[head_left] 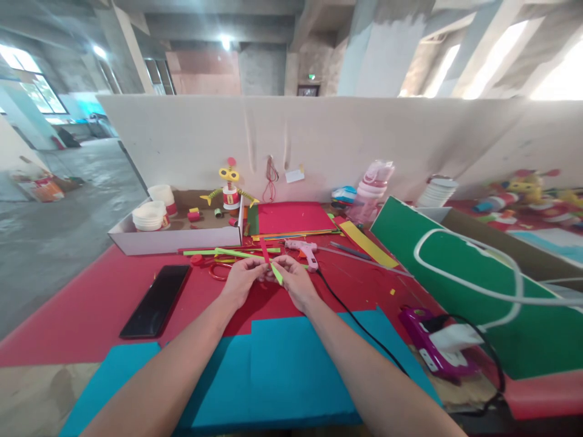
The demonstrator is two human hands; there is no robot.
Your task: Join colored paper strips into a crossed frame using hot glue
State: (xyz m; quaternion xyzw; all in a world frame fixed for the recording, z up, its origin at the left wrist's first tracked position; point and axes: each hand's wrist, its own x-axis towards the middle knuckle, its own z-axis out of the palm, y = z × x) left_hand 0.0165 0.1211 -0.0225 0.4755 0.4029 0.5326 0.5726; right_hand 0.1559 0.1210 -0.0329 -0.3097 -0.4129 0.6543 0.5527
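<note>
My left hand [245,280] and my right hand [291,280] are close together over the red table covering [204,309]. Pinched in my left fingers is a red paper strip [265,250], which points up and away. A light green strip [277,273] lies between the fingertips of my right hand, crossing near the red one. Where the strips meet is partly hidden by the fingers. Just beyond my hands rest a pink glue gun [303,249] and several long green and red strips [246,250]. Red-handled scissors [219,271] lie beside my left hand.
A black phone [155,301] lies left, blue sheets [291,370] in front. Behind are a white box [182,241] with cups and a robot figure [230,193]. To the right stand a green board [455,291] and a purple power strip [421,340]; the glue gun's cord [350,312] crosses the table.
</note>
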